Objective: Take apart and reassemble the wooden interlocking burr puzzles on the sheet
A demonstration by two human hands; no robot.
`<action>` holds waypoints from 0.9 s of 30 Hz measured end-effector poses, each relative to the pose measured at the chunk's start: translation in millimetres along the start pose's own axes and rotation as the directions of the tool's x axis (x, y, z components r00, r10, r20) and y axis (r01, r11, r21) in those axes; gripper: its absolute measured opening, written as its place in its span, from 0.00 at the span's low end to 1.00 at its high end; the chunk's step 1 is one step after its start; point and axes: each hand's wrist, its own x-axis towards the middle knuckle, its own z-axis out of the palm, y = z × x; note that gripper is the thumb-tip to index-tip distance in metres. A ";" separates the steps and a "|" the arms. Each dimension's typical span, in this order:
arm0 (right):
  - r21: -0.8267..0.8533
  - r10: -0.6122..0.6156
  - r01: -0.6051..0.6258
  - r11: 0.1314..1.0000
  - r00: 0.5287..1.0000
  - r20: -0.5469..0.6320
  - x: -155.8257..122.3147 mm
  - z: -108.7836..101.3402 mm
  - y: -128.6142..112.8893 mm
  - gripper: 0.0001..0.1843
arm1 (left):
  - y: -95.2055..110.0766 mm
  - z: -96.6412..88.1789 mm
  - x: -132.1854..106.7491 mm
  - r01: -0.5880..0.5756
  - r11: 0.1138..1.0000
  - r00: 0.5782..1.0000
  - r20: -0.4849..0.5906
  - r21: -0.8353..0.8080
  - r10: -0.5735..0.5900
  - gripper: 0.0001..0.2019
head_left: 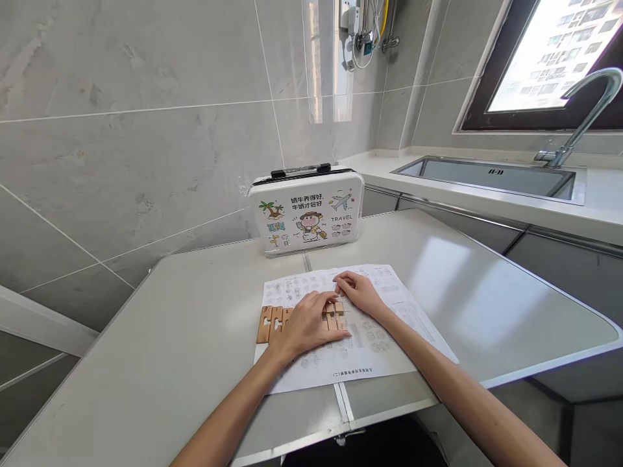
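Observation:
A row of notched wooden puzzle pieces (263,326) lies side by side on a printed sheet (311,383), the left ones marked with handwritten numbers. My left hand (307,321) reaches over the row, its thumb on the near side and fingers on the far side of the right-hand pieces (333,318). It hides the middle of the row. Just beyond the right end of the row is my right hand (359,292), fingers bent together and fingertips close to my left fingertips. Whatever is between the right fingertips is too small to make out.
A white cartoon-printed case (311,217) with a black handle stands upright at the back of the grey folding table (195,337). To the right are a sink (487,175) and faucet (579,123). A tiled wall (146,162) rises behind.

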 end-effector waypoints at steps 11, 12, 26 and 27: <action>-0.034 -0.001 0.002 0.999 1.000 0.028 -2.0 -0.2 0.2 0.16 | -11.2 -13.3 -5.4 -0.105 0.992 0.993 0.054 0.066 0.101 0.43; -0.048 -0.004 0.006 0.999 0.999 0.040 -2.7 -1.0 -0.8 0.17 | -13.7 -18.7 -6.6 -0.094 0.992 0.994 0.061 0.082 0.089 0.40; -0.399 0.087 0.105 0.911 0.897 0.433 -17.1 -21.3 -30.6 0.09 | -12.2 -30.6 -13.9 0.137 0.966 0.990 0.057 -0.217 -0.128 0.36; -0.409 0.091 0.109 0.906 0.894 0.439 -18.2 -21.3 -31.6 0.09 | -11.5 -29.5 -14.0 0.140 0.960 0.990 0.043 -0.242 -0.134 0.36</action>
